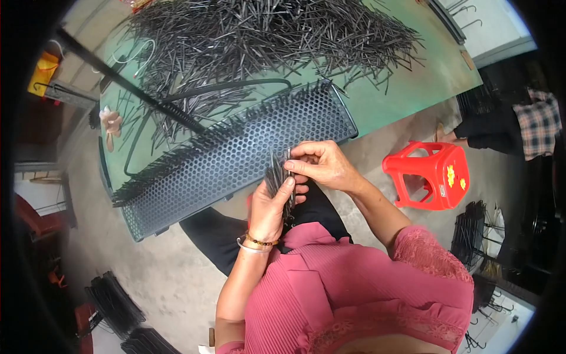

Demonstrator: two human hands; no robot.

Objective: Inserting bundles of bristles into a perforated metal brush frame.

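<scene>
My left hand (272,207) is closed around a bundle of thin black sticks (274,176), held upright in front of my body. At the top of that bundle my right hand (325,166) is closed, its thumb and forefinger pinching the end of a thin dark stick. Just beyond both hands lies a tilted black perforated board (236,159) with rows of round holes. Along its far edge runs a dense row of black sticks (177,158), standing up like bristles. What the lower ends of the held sticks look like is hidden by my fingers.
A large heap of loose black sticks (277,35) covers much of the green tabletop (407,97). A dark rod (130,82) slants across the left. To the right stands a red plastic stool (427,177), with another person's dark-clothed leg (489,130) behind it. Black bundles (115,304) lie lower left.
</scene>
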